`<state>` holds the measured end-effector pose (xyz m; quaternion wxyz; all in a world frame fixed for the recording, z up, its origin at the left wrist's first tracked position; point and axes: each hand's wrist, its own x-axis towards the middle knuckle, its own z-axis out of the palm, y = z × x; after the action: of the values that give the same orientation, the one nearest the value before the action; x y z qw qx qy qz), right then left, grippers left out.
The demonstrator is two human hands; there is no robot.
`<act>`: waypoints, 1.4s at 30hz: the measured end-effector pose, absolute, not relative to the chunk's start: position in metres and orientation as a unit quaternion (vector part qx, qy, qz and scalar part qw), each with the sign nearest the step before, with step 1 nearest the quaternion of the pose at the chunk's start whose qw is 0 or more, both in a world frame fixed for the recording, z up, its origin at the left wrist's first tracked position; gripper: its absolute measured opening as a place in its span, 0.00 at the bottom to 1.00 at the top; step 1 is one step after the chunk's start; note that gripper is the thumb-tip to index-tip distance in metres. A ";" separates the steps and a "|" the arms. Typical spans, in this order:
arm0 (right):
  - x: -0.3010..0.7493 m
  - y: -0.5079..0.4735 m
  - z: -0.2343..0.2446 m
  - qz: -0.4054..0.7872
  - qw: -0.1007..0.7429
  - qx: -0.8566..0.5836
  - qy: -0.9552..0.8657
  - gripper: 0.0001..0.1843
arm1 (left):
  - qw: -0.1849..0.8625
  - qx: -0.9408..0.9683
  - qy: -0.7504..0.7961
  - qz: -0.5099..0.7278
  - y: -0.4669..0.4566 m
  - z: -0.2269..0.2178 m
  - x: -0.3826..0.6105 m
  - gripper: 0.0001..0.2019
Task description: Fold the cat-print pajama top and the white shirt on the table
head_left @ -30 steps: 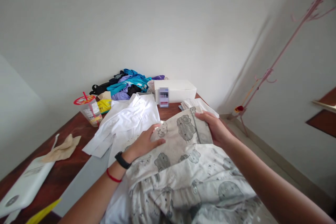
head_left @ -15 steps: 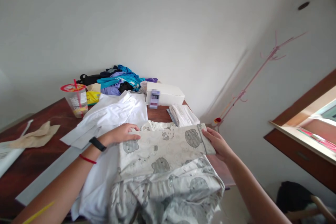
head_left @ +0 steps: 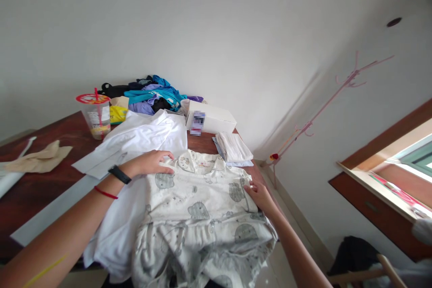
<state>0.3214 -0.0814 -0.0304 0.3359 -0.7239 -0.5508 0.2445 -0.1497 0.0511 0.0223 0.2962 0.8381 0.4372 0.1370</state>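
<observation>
On the tabletop (head_left: pixel 40 189), directly in front of the person, a printed garment (head_left: pixel 199 207) is lying spread out, partly over a white shirt (head_left: pixel 148 137).

- Left hand (head_left: pixel 151 163): lying palm down on the garment's far left corner, just beside the collar. Grip wide, fingers flat, holding nothing. It is likely pinning the cloth so it is not sliding on the shirt beneath.
- Right hand (head_left: pixel 258 193): sitting at the garment's right edge, fingertips on the fabric. Cannot tell whether the grip is closing on the edge or only touching it. It is probably squaring that side.
- With the 2 hands on opposite sides, the cloth between them is lying fairly flat. The near part is bunching and hanging over the tabletop edge.
- Orientation: collar pointing away, toward the wall, hem toward the person. The long axis is running near to far.
- Folded white cloth (head_left: pixel 234 147) is lying just beyond the right corner, apart from the garment.
</observation>
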 end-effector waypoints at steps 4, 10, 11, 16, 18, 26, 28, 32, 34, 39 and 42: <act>0.328 -0.083 -0.029 0.165 0.302 -0.747 -0.568 0.23 | 0.271 0.847 0.438 0.133 0.046 0.028 -0.149 0.35; 0.324 -0.086 -0.028 0.095 0.243 -0.758 -0.598 0.19 | 0.227 0.845 0.476 0.088 0.041 0.036 -0.148 0.41; 0.322 -0.086 -0.028 0.088 0.234 -0.759 -0.601 0.18 | 0.222 0.844 0.483 0.080 0.041 0.035 -0.148 0.43; 0.321 -0.086 -0.031 0.061 0.218 -0.761 -0.608 0.17 | 0.227 0.838 0.492 0.060 0.043 0.032 -0.150 0.52; 0.321 -0.089 -0.034 0.052 0.228 -0.760 -0.606 0.18 | 0.227 0.838 0.494 0.057 0.043 0.031 -0.149 0.54; 0.307 -0.104 -0.043 -0.010 0.271 -0.769 -0.578 0.24 | 0.190 0.844 0.494 0.090 0.047 0.016 -0.148 0.57; 0.306 -0.105 -0.041 -0.005 0.268 -0.768 -0.582 0.23 | 0.186 0.845 0.490 0.108 0.047 0.014 -0.148 0.56; 0.305 -0.104 -0.037 0.007 0.270 -0.766 -0.584 0.22 | 0.139 0.849 0.482 0.168 0.029 0.018 -0.141 0.48; 0.305 -0.104 -0.036 0.005 0.271 -0.764 -0.586 0.21 | 0.114 0.863 0.452 0.195 0.007 0.017 -0.133 0.42; 0.305 -0.105 -0.036 -0.006 0.255 -0.764 -0.592 0.21 | 0.112 0.919 0.345 0.151 -0.059 -0.009 -0.119 0.37; 0.308 -0.109 -0.036 -0.013 0.242 -0.766 -0.595 0.21 | 0.087 0.921 0.355 0.138 -0.077 -0.023 -0.123 0.35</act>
<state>0.3084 -0.1088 -0.0362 0.2423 -0.7659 -0.5954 -0.0128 -0.1227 -0.0775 -0.0230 0.0870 0.9206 0.3547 0.1384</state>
